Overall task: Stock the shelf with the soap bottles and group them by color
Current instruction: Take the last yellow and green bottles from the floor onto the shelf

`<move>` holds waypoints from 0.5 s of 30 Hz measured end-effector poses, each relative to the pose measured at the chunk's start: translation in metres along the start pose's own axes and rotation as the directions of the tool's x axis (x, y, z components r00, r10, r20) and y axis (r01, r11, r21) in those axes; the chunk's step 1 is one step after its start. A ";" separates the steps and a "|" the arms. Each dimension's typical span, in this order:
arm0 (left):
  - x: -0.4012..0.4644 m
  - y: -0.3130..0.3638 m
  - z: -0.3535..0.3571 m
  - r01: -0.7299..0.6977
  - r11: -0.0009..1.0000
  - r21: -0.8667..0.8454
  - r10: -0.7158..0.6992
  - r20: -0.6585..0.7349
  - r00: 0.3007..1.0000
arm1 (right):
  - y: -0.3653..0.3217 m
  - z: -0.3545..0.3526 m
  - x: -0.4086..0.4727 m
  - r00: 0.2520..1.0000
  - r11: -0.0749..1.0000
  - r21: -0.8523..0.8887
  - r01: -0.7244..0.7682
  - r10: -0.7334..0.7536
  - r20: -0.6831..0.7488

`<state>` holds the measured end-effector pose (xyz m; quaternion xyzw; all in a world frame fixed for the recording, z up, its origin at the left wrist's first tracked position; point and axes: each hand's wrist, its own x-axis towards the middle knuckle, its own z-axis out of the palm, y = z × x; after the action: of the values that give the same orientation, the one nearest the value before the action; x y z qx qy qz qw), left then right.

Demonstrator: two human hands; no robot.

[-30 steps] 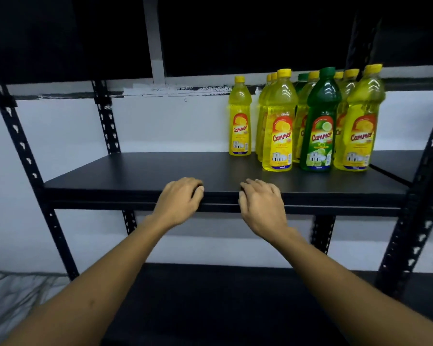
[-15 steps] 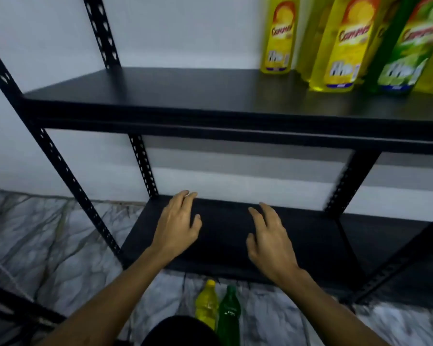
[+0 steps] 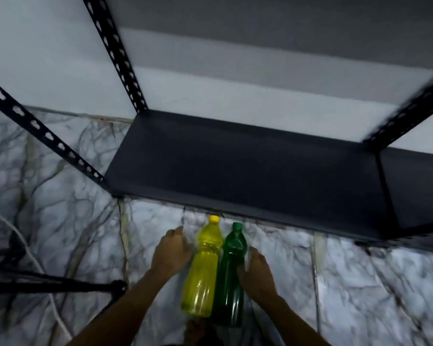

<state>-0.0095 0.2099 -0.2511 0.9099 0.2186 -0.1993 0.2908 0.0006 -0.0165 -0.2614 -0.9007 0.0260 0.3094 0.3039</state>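
The left hand (image 3: 172,250) reaches down beside the yellow bottle (image 3: 203,268), its fingers spread loosely and curved toward the bottle's left side, close against it but with no closed grip visible. The right hand (image 3: 256,273) sits on the right side of the green bottle (image 3: 231,273), fingers open and bent toward the bottle's shoulder, touching or nearly touching it; motion blur makes it impossible to tell whether either hand has firm hold. The two bottles stand side by side, touching, on the marbled floor (image 3: 73,233), the yellow one on the left with a yellow cap, the green one on the right with a green cap. Just beyond them runs the near edge of the bottom shelf (image 3: 235,166), a dark board carrying nothing in view. Perforated black uprights (image 3: 115,56) rise from its corners. At the left, a white cord (image 3: 35,263) and dark tripod legs (image 3: 60,285) lie on the floor.
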 end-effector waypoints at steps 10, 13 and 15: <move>-0.008 -0.008 0.099 0.240 0.941 -0.240 -0.187 0.223 0.957 | 0.019 0.072 0.014 0.974 0.975 0.031 -0.220 0.218 0.067; -0.005 -0.012 0.106 0.247 0.956 -0.160 -0.219 0.175 0.960 | 0.025 0.076 0.016 0.968 0.968 0.022 -0.251 0.251 0.030; -0.004 -0.019 0.108 0.243 0.959 -0.148 -0.226 0.127 0.966 | 0.029 0.077 0.019 0.968 0.967 0.048 -0.251 0.251 0.012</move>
<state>-0.0479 0.1556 -0.3388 0.8385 0.3243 -0.2633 0.3499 -0.0328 0.0063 -0.3357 -0.8815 0.1465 0.3472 0.2845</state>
